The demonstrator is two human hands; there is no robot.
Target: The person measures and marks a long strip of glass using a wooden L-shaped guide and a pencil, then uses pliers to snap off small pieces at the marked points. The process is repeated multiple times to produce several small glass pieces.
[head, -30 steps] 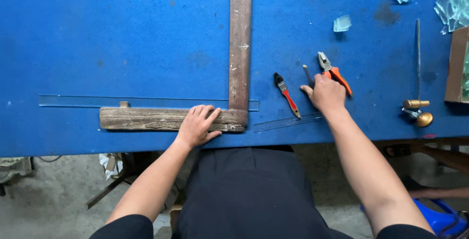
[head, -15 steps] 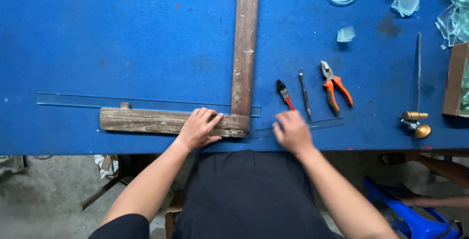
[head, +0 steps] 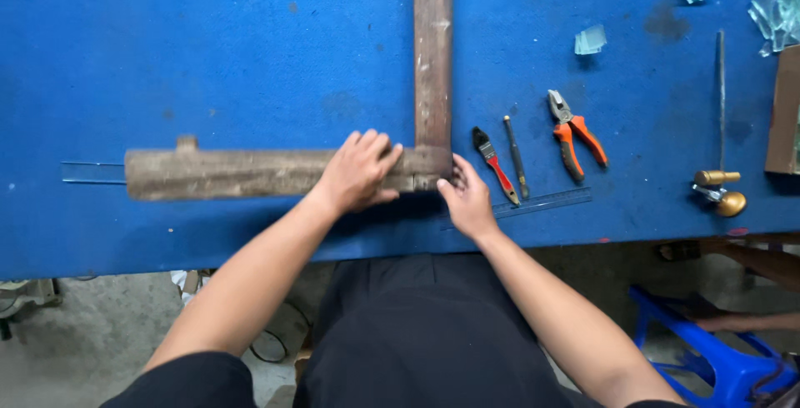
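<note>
Wood worn grey-brown makes up the long T-shaped square (head: 275,173) that we are pressing onto the blue-covered table (head: 208,58). Our left hand (head: 357,173) lies flat across its horizontal bar, fingers (head: 373,146) spread and laid over the top edge rather than curled round it, so it pins the bar and grips nothing. Our right hand (head: 468,200) sits just right of the corner where the upright arm (head: 433,50) meets the bar, fingertips touching the bar's end, loosely curved and holding nothing. The bar's long axis runs left to right beneath our left fingers, stretching well out to their left, while the upright arm runs straight away from us, beyond both hands. A clear glass strip (head: 87,172) pokes out from under the bar's far left end. To the right of our right fingers lie a red-handled small brush (head: 495,165), a thin dark glass cutter (head: 516,158), orange-handled pliers (head: 573,135) and a transparent ruler (head: 542,202); of the two hands the right is nearer to all of them.
</note>
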